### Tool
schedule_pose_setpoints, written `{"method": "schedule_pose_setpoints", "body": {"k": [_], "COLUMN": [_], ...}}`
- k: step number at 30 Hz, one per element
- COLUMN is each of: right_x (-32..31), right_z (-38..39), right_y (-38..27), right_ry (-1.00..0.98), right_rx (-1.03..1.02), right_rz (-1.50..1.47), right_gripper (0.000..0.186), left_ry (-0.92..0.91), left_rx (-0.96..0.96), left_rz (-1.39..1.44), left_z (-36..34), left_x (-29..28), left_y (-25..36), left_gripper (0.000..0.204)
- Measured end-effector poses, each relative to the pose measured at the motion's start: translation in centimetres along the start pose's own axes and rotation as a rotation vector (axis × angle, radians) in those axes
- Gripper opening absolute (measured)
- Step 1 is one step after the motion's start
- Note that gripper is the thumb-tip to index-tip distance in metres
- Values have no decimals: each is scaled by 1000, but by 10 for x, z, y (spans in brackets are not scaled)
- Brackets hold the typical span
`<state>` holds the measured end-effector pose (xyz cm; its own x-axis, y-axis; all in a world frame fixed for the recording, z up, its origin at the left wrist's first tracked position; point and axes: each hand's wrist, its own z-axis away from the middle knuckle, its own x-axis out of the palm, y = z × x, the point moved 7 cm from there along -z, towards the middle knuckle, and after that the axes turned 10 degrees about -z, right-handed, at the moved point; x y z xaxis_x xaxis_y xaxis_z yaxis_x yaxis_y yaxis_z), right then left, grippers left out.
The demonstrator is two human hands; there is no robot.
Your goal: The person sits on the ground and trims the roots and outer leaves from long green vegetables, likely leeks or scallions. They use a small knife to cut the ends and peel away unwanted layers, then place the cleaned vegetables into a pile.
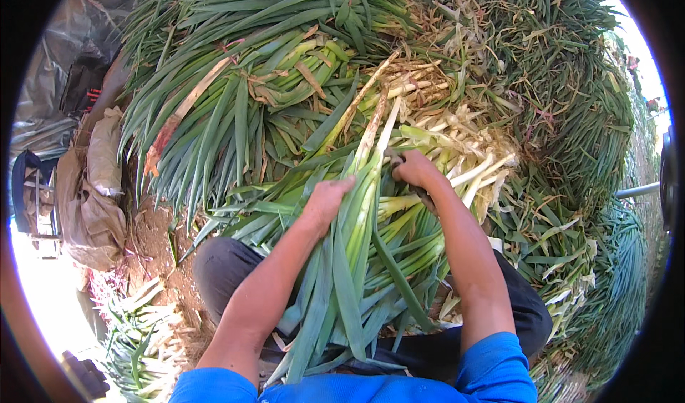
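Bare soil (153, 242) with leeks heaped behind, too many to count; one sack (93, 210) at left. Two hands: left hand (325, 199), arm outstretched, fingers closed around one leek (357, 217) lying across the lap; right hand (414, 169) fisted near its pale stalk, its contents unclear.

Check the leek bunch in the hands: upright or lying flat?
Lying flat. The leek bunch lies across the lap, leaves toward the person, white stalks pointing away; left hand and right hand grip it near the stalks.
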<state>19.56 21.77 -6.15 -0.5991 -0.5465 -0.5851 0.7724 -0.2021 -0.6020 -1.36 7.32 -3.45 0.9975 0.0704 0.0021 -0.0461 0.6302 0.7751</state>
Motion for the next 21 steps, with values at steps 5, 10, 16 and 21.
{"method": "schedule_pose_setpoints", "body": {"k": [5,10,16,21], "right_x": [-5,-25,1,5], "right_z": [106,180,199,209], "right_y": [-27,-45,-51,-62], "right_ry": [-17,34,-2,-73], "right_rx": [-132,-100,-175,-153], "right_rz": [91,-155,-179,-241], "right_gripper": [52,56,65,57], "left_ry": [-50,-38,-135,-8], "left_rx": [-38,-67,-30,-45], "left_rz": [150,239,306,299], "left_z": [-19,-18,-4,-16], "left_x": [0,7,20,7], "left_y": [2,4,18,4], "left_gripper": [38,39,44,45]}}
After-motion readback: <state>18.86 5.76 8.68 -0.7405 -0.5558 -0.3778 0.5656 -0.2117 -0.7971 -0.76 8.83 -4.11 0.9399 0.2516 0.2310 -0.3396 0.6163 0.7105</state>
